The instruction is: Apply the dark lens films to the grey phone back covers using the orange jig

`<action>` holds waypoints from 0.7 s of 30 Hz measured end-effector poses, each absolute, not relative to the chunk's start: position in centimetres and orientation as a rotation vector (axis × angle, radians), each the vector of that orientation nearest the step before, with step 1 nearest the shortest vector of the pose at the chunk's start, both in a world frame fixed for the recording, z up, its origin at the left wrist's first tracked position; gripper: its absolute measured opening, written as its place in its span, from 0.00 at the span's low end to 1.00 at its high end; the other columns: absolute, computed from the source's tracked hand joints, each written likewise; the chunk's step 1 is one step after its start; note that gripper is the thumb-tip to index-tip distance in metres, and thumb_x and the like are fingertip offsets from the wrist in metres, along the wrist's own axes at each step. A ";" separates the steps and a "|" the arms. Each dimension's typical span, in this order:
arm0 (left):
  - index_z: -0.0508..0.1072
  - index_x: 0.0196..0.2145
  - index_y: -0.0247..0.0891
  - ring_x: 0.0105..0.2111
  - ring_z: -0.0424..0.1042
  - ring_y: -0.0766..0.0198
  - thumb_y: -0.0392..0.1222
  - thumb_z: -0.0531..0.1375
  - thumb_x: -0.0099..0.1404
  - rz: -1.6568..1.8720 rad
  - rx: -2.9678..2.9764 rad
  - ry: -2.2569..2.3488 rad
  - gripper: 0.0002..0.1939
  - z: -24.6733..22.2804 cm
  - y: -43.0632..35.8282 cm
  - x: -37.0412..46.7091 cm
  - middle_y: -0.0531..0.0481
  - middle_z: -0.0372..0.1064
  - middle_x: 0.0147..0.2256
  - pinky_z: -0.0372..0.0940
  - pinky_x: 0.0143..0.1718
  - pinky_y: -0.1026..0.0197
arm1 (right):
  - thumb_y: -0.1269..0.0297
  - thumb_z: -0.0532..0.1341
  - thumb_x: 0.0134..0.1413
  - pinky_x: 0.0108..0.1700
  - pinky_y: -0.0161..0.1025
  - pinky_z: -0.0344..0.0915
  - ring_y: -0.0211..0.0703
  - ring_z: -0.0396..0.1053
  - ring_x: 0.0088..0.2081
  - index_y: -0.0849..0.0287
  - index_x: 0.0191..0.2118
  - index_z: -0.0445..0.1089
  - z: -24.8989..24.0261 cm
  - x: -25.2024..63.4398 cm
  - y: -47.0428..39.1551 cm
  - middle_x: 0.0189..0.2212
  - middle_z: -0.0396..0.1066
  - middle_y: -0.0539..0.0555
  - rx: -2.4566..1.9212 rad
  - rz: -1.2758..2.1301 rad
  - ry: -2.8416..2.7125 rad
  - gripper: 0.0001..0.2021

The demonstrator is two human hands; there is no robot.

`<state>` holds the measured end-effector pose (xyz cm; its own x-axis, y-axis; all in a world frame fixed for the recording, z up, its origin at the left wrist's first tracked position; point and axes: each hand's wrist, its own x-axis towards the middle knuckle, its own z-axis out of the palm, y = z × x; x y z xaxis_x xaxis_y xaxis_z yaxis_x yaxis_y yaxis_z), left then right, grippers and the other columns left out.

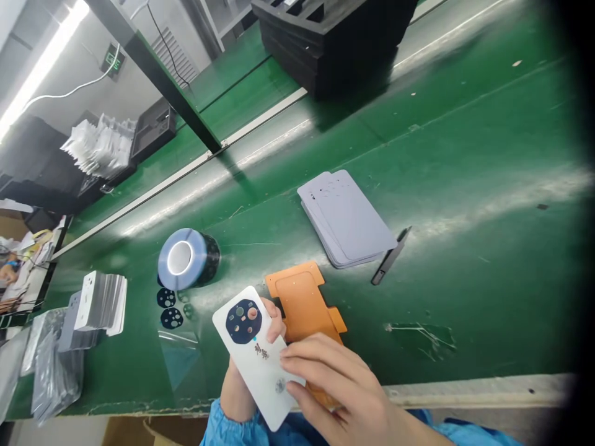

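Observation:
My left hand (276, 319) is closed round a white phone back cover (264, 365), holding it tilted from behind with fingers round its right edge. A black multi-hole camera sticker (244, 321) sits at the cover's upper end, with dark characters and a small round mark below. My right hand (341, 384) reaches over the cover's right edge, its fingers stretched and apart, the tips at the lower front of the cover. Partly hidden behind both hands, an orange notched fixture plate (302, 300) lies on the green bench (465, 266).
A stack of grey-lilac covers (351, 217) lies beyond the plate, with dark tweezers (391, 255) at its corner. Left stand a roll of clear film (201, 254) with black stickers (171, 318), and upright white covers (100, 303). Black foam trays (334, 49) are at the back.

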<state>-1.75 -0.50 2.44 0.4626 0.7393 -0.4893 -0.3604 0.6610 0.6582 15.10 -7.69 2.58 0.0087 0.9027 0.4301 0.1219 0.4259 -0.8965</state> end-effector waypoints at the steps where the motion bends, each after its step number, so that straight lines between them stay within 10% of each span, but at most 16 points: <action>1: 0.69 0.31 0.39 0.18 0.60 0.69 0.58 0.66 0.59 0.700 0.499 0.830 0.19 2.5 -0.7 -1.6 0.56 0.58 0.20 0.60 0.20 0.66 | 0.74 0.64 0.58 0.38 0.41 0.77 0.46 0.77 0.36 0.52 0.51 0.74 2.6 14.9 -7.5 0.41 0.80 0.55 -0.977 0.784 -1.446 0.16; 6: 0.69 0.33 0.39 0.24 0.64 0.68 0.55 0.68 0.59 0.747 0.429 0.905 0.18 3.2 -2.8 -0.4 0.55 0.61 0.25 0.66 0.32 0.64 | 0.74 0.64 0.59 0.44 0.45 0.77 0.49 0.77 0.42 0.51 0.49 0.76 2.6 14.4 -7.0 0.42 0.79 0.56 -1.127 0.766 -1.375 0.15; 10: 0.69 0.28 0.37 0.16 0.55 0.72 0.62 0.64 0.62 0.584 0.412 0.889 0.23 3.0 -4.2 -0.1 0.57 0.56 0.18 0.56 0.19 0.67 | 0.62 0.67 0.57 0.47 0.49 0.78 0.54 0.77 0.48 0.51 0.57 0.73 2.6 14.7 -6.5 0.49 0.77 0.58 -1.376 1.006 -1.176 0.22; 15: 0.73 0.21 0.34 0.17 0.63 0.69 0.55 0.71 0.53 0.509 0.415 1.086 0.21 2.9 -5.0 -0.7 0.50 0.68 0.18 0.58 0.20 0.66 | 0.56 0.66 0.57 0.30 0.40 0.78 0.44 0.78 0.27 0.55 0.51 0.78 3.2 15.4 -5.7 0.29 0.79 0.51 -1.309 1.563 -0.957 0.17; 21: 0.80 0.39 0.32 0.26 0.72 0.60 0.63 0.62 0.62 0.785 0.683 1.130 0.27 4.8 -5.8 -1.6 0.44 0.77 0.29 0.68 0.30 0.60 | 0.60 0.68 0.54 0.36 0.39 0.77 0.44 0.78 0.31 0.57 0.39 0.81 3.7 15.4 -5.8 0.27 0.79 0.52 -1.358 1.373 -1.008 0.09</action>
